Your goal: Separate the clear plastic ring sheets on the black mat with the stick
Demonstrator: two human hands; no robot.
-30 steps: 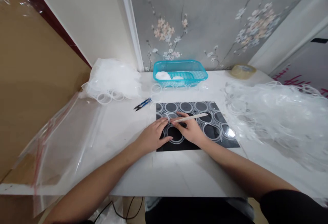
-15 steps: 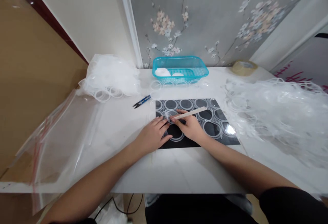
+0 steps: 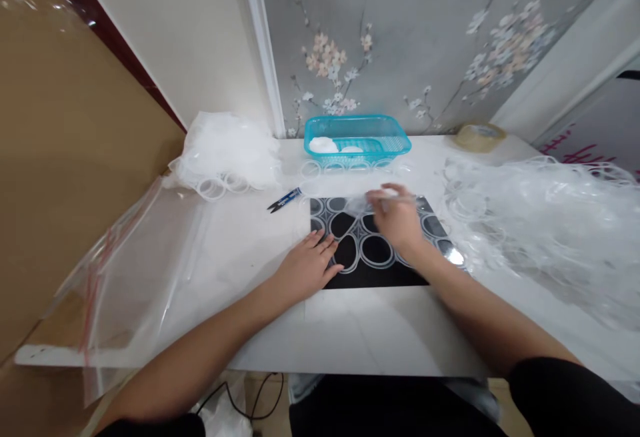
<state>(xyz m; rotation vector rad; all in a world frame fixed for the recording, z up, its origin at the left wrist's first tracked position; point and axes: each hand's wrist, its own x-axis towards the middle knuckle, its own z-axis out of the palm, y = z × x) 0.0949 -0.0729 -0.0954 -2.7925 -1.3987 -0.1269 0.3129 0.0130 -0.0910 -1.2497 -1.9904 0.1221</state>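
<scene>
Basket point(image 3: 357, 136) behind mat point(image 3: 373, 277), snips point(image 3: 284, 200) left, ring pile point(image 3: 545, 224) right

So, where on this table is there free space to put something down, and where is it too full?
Bare table lies between the black mat and the near edge. A second patch sits between the mat and the clear bag, near the blue snips. It is crowded on the right under the heap of clear rings, and at the back around the blue basket.

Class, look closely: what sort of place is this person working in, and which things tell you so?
Probably a home handwork table: floral wall panel, piles of clear plastic rings, a teal basket.
</scene>
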